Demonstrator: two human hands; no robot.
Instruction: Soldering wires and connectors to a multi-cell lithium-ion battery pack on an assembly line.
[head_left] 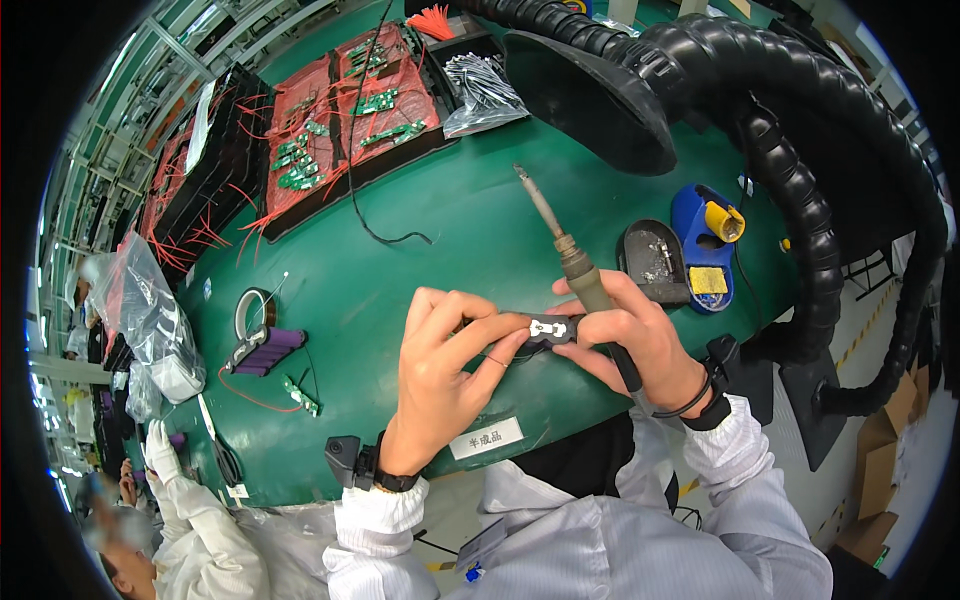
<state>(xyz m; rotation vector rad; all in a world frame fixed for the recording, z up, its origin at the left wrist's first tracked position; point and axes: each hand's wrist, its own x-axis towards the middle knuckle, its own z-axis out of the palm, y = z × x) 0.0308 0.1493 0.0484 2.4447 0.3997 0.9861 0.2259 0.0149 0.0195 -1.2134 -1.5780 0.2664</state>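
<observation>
The single view comes from the left one of two fisheye cameras worn on the head, and it looks down from above, rather near, upon the left hand (440, 365) and the right hand (645, 340), while its wide field bends the green bench (370, 300) toward the rim.

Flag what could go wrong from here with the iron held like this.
Burn: the bare right hand holds the iron while also steadying the dark part; if hot, a tilt could bring the tip against skin.

Slip: both the right hand and left hand grip the small part by its ends, so it might drop.

Snag: the red wire loops loose between the pack and board; a sleeve might catch it.
</observation>
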